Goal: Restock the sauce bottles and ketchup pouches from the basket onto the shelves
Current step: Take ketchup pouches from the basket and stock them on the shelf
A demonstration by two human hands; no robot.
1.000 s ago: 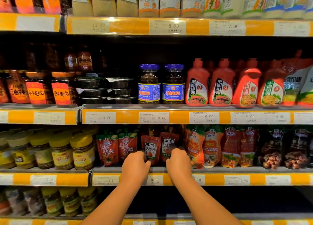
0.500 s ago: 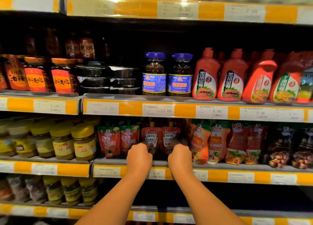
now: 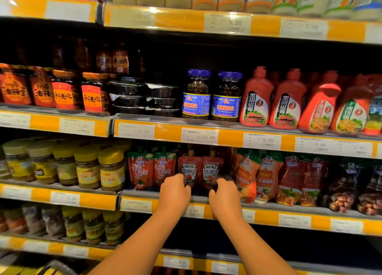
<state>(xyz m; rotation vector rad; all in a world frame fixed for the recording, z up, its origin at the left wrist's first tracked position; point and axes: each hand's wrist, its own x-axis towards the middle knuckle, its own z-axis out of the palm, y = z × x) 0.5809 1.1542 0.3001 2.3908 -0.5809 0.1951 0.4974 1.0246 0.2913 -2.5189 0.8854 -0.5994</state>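
Observation:
Two red Heinz ketchup pouches stand side by side at the front of the third shelf (image 3: 198,196), the left pouch (image 3: 189,168) and the right pouch (image 3: 211,169). My left hand (image 3: 174,194) reaches to the left pouch and its curled fingers and thumb pinch the lower edge. The bottom right corner of the right pouch is held the same way by my right hand (image 3: 224,196). Both pouch bottoms are hidden behind my fingers. Red squeeze sauce bottles (image 3: 256,101) stand on the shelf above, to the right.
Red-green tomato sauce pouches (image 3: 153,169) stand left of the Heinz pair and orange chilli sauce pouches (image 3: 248,175) right of it. Yellow-lidded jars (image 3: 88,167) fill the left. Blue-lidded jars (image 3: 213,97) stand above. A basket handle (image 3: 56,266) shows at the bottom left.
Both hands stay at the two Heinz pouches and have slid down to their lower edges, so more of the labels shows. My view has shifted a little.

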